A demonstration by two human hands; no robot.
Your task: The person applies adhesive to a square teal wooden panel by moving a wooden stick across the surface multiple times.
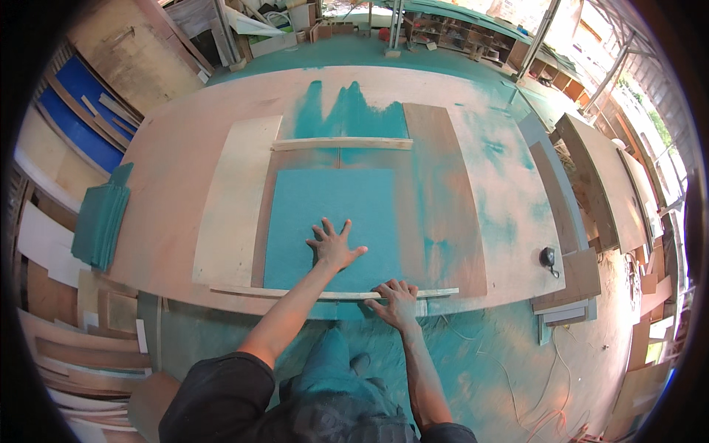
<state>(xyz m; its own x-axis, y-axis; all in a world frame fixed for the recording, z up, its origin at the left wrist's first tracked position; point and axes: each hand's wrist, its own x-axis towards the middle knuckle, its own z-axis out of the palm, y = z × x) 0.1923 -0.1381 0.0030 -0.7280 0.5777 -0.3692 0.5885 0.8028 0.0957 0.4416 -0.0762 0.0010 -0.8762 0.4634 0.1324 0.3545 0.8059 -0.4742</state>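
Observation:
My left hand (336,247) lies spread with fingers apart on a square teal panel (325,199), near its middle. Along the panel's near side runs a thin wooden strip (244,289) at the table's front edge. My right hand (396,301) is bent over that strip, its fingers curled across the top and the thumb on the near side. A second wooden strip (340,144) lies beyond the panel's far side. A pale board (240,192) is to the left of the panel, and a browner board (450,207) stained with teal is to the right.
The large wooden table (162,221) carries teal dust. A small black tool, perhaps a tape measure (547,257), sits near its right edge. Stacked teal panels (102,225) stand at the left edge. Boards lean on both sides, and cords (509,380) trail over the floor.

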